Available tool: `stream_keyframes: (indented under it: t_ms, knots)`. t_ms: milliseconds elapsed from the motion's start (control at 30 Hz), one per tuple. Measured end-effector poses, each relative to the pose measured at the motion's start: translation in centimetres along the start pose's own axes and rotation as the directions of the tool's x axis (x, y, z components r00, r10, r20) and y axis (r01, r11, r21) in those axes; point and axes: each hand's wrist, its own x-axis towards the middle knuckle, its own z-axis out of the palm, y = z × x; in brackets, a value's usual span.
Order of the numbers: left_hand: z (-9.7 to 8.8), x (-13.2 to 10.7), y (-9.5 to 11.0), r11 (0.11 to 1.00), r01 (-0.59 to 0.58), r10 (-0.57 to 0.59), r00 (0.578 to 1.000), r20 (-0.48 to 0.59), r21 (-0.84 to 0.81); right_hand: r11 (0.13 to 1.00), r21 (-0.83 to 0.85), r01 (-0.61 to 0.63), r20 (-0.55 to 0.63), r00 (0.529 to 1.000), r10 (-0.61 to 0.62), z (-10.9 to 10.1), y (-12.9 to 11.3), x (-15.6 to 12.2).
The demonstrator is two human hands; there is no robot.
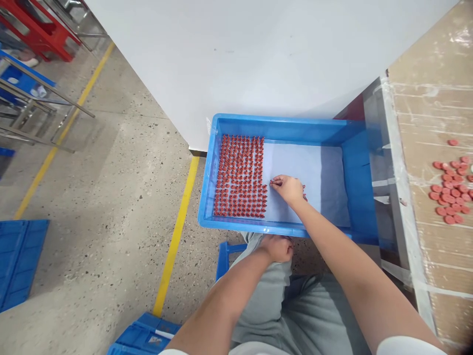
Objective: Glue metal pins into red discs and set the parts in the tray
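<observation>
My right hand (290, 189) is over the blue plastic tray (277, 229), its thumb and fingers pinched on a small red piece (271, 182). Just left of the fingertips, many small red pieces (242, 177) stand in close rows on the tray's pale liner (328, 187). A few loose red pieces (305, 193) lie on the liner beside my right wrist, partly hidden by it. My left hand (279, 248) rests on my knee below the tray's near wall, curled into a fist with nothing showing in it.
At right, red discs (449, 192) lie scattered on a cardboard-covered table (424, 148). A white panel (258, 59) rises behind the tray. Blue crates (22, 261) stand on the floor at left, where a yellow line (177, 236) runs. Stools (33, 29) are at upper left.
</observation>
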Motion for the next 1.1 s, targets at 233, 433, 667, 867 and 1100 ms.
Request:
stream_keyframes:
  t_ms: [233, 433, 667, 867, 1100]
  knots:
    - [-0.1, 0.0, 0.0, 1.000, -0.004, 0.004, 1.000, 0.010, -0.004, 0.996, 0.084, -0.003, 0.036, 0.999, 0.000, 0.2, 0.2, -0.1]
    - [0.1, 0.0, -0.1, 1.000, -0.001, 0.002, 1.000, 0.017, -0.010, 0.997, 0.080, -0.004, 0.014, 1.000, 0.003, 0.1, 0.0, 0.1]
    - [0.0, 0.0, -0.1, 1.000, -0.004, 0.005, 1.000, 0.022, -0.010, 0.996, 0.083, 0.023, 0.038, 0.999, -0.027, 0.7, -0.2, 0.5]
    - [-0.3, -0.1, 0.0, 1.000, -0.003, 0.003, 1.000, 0.022, -0.008, 0.994, 0.099, 0.050, 0.043, 0.998, -0.054, 1.2, -0.7, 1.1]
    - [-0.3, -0.1, 0.0, 1.000, -0.006, 0.006, 1.000, 0.011, -0.009, 0.991, 0.114, 0.067, 0.049, 0.996, -0.073, 1.2, -0.9, 1.3]
